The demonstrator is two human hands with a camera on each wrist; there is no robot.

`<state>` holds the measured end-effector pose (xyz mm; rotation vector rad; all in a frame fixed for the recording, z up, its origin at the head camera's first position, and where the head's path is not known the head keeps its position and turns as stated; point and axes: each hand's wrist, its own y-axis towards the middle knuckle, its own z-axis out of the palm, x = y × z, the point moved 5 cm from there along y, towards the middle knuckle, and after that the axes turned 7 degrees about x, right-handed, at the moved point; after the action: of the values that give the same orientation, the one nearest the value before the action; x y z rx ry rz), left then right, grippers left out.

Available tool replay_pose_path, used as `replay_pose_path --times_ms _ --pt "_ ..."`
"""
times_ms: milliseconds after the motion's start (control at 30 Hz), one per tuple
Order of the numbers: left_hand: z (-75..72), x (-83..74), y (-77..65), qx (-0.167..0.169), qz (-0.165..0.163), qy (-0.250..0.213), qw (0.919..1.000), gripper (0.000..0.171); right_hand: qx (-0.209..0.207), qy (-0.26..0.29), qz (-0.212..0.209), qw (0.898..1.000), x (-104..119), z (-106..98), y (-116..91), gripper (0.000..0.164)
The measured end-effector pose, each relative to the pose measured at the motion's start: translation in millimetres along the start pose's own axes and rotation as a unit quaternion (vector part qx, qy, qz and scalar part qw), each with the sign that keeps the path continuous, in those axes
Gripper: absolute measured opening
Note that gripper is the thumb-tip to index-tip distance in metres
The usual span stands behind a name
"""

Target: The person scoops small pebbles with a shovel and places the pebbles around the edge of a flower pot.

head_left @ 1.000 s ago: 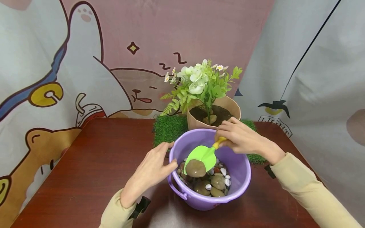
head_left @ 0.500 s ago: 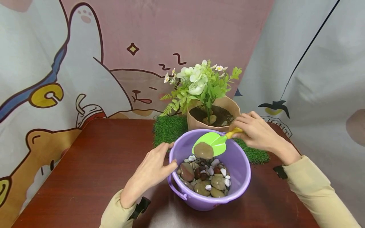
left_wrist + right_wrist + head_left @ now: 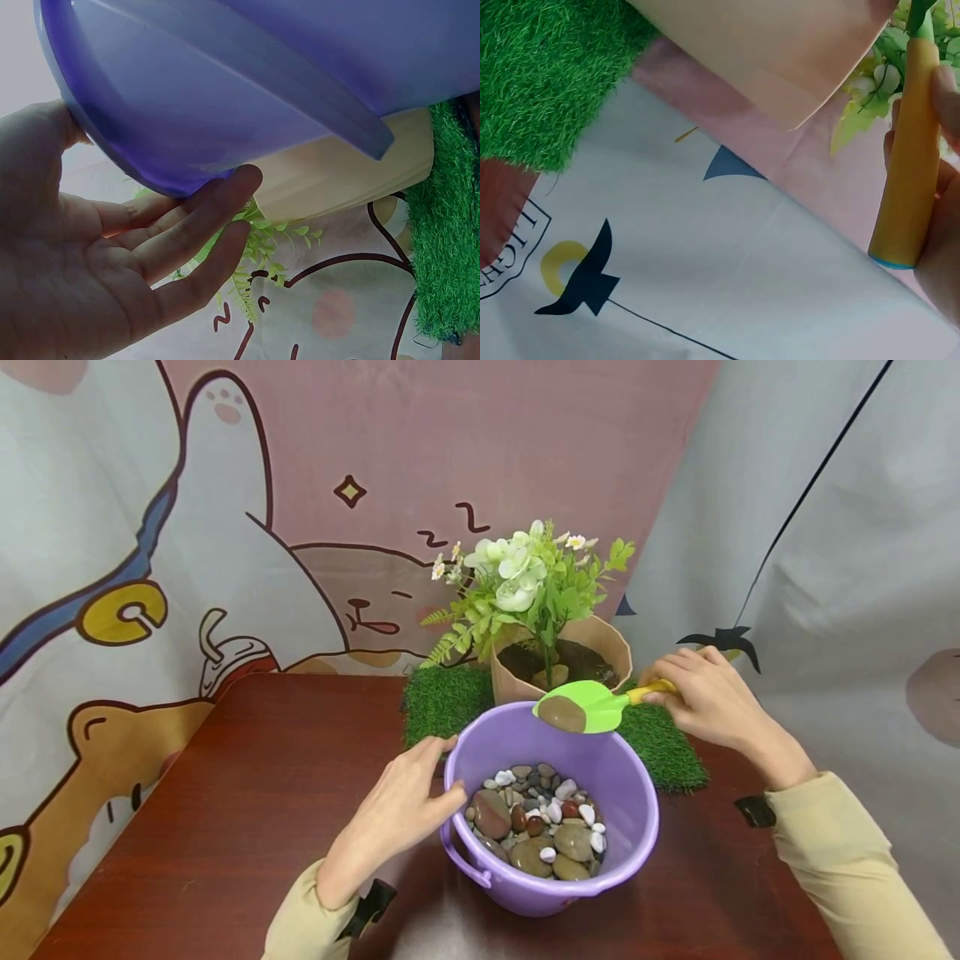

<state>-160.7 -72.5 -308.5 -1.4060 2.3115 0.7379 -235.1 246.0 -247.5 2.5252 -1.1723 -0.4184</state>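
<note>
My left hand [image 3: 397, 797] holds the near-left rim of a purple bucket [image 3: 624, 797], thumb over the edge and fingers along the outside. In the left wrist view those fingers [image 3: 191, 232] lie against the bucket wall. My right hand [image 3: 708, 702] grips the yellow handle [image 3: 909, 157] of a small trowel with a green blade [image 3: 600, 712]. A smooth brown stone [image 3: 562, 714] rides on the blade, level with the far rim of the bucket, close in front of the plant pot. Inside the bucket lie several wet stones [image 3: 573, 841], brown, reddish and white.
Behind the bucket stands a beige pot [image 3: 514, 683] with soil, a few stones and artificial white flowers [image 3: 517, 568]. It sits on a green grass mat [image 3: 450, 702]. The brown table [image 3: 262, 793] meets a cartoon-printed cloth [image 3: 480, 443] at its back.
My right hand has lifted the trowel and its stone from low inside the bucket, up and to the right, to the far rim. My left hand has stayed on the rim.
</note>
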Motion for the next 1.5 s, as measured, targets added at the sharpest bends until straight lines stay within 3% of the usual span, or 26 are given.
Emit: replay_pose_path --times_ms 367,700,900,1500 --pt "0.4 0.0 0.3 0.0 0.002 -0.002 1.0 0.042 0.013 -0.024 0.133 0.991 -16.6 -3.3 -2.6 0.013" --pt "0.4 -0.2 0.2 -0.001 0.001 -0.002 1.0 0.044 0.052 -0.025 0.217 0.974 -27.6 -2.7 0.0 0.011" --pt "0.6 -0.4 0.2 -0.001 0.004 -0.002 1.0 0.044 0.061 -0.03 0.239 0.969 -29.3 0.5 8.1 0.015" --pt "0.5 -1.1 0.3 -0.002 0.003 -0.001 1.0 0.043 0.065 -0.068 0.239 0.966 -19.2 18.0 49.5 0.022"
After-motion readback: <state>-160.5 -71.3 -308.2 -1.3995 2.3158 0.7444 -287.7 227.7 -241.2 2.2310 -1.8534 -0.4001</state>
